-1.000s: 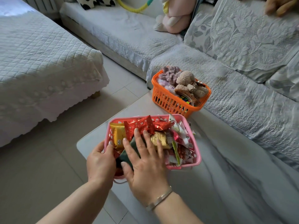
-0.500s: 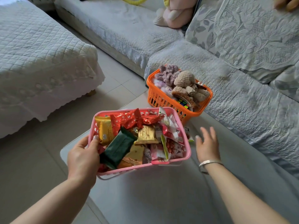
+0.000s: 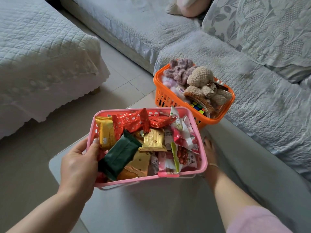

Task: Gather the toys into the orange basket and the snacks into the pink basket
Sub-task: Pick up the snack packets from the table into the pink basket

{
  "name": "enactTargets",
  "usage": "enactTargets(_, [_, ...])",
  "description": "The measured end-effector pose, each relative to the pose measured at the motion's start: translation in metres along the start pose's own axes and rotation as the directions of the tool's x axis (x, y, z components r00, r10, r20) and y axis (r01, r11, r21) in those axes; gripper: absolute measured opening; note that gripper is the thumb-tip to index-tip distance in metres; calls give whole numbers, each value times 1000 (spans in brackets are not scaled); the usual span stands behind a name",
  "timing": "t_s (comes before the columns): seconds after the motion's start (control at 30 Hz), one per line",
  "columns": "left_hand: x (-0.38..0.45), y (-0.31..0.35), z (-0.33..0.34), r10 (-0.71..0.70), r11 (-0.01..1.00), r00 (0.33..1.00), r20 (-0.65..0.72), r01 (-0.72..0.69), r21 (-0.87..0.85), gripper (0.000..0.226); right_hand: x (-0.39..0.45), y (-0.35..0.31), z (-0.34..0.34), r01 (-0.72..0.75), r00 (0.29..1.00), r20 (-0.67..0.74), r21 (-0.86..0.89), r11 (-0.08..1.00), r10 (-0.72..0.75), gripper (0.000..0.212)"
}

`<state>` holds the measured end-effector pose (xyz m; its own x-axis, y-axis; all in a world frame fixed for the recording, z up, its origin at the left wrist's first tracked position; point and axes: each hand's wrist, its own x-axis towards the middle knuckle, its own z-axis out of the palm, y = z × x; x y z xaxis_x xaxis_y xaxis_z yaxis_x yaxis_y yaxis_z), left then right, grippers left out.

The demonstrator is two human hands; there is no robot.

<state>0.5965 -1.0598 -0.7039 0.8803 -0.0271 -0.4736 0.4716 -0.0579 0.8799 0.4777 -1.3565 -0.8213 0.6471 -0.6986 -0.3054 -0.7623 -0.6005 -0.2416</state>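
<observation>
left hand (image 3: 79, 165) gripping pink basket (image 3: 201, 137) by its left rim, thumb curling inside | basket full of snacks (image 3: 144, 142), hanging over table (image 3: 151, 207) | right hand (image 3: 209, 150) mostly hidden behind basket, fingers unclear | orange basket (image 3: 165, 98) with toys (image 3: 198, 78) sitting at table's far edge

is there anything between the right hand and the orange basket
Nothing visible. The right hand lies on the table just right of the pink basket, and the bare tabletop between it and the orange basket shows no object.
</observation>
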Motion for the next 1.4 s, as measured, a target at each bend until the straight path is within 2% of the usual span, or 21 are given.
enactTargets(0.13, [-4, 2, 1, -13, 1000, 1000, -5, 13, -6, 15, 2, 19, 12, 42, 994, -101, -62, 997, -48, 47])
enactTargets(0.27, [-11, 5, 1, -32, 999, 999, 2, 32, -20, 14, 0, 45, 26, 30, 990, -132, -76, 997, -40, 26])
enactTargets(0.4, [-16, 4, -4, -36, 999, 999, 4, 36, -15, 12, -30, 49, 15, -36, 973, -216, 209, 977, 82, 30])
enactTargets(0.5, [-22, 0, -13, -42, 999, 999, 15, 42, -6, 11, -61, 49, 4, -54, 949, -255, 450, 891, 187, 35])
enactTargets(0.6, [-29, -2, -22, -37, 999, 999, 20, 37, 9, 17, -90, 40, -18, -31, 910, -333, 539, 842, 247, 30])
enactTargets(0.67, [-35, -4, -29, -38, 999, 999, 30, 37, 31, 13, -109, 25, -39, 33, 863, -432, 565, 825, 262, 31])
enactTargets(0.73, [-41, -7, -38, -43, 998, 998, 38, 42, 41, 14, -132, 1, -61, 179, 821, -541, 547, 818, 182, 34])
enactTargets(0.8, [-46, -8, -44, -47, 998, 998, 44, 45, 45, 22, -156, -30, -77, 369, 765, -644, 456, 810, 14, 34])
enactTargets(0.9, [-52, -12, -58, -33, 999, 998, 52, 31, 42, 18, -196, -77, -80, 594, 617, -713, 146, 791, -332, 32])
enactTargets(1.0, [-55, -15, -72, -29, 999, 997, 65, 26, 40, 12, -230, -122, -67, 727, 445, -670, -118, 676, -595, 28])
enactTargets(1.03, [-55, -15, -77, -27, 999, 997, 65, 25, 41, 12, -237, -132, -58, 751, 402, -620, -198, 630, -674, 31])
enactTargets(1.07, [-56, -14, -81, -25, 999, 997, 67, 23, 39, 13, -242, -140, -49, 761, 391, -535, -270, 590, -749, 35])
enactTargets(1.13, [-57, -12, -92, -26, 999, 998, 61, 25, 25, 15, -249, -149, -29, 743, 451, -278, -409, 529, -848, 48])
enactTargets(1.2, [-57, -7, -103, -33, 999, 998, 56, 32, 16, 17, -252, -154, -16, 717, 541, -87, -473, 512, -837, 63])
enactTargets(1.27, [-56, -4, -114, -34, 999, 998, 46, 34, 2, 21, -253, -162, -11, 700, 571, -23, -509, 501, -821, 67])
enactTargets(1.4, [-54, 1, -130, -31, 999, 999, 12, 31, -11, 15, -251, -176, -14, 698, 569, 19, -539, 471, -822, 66])
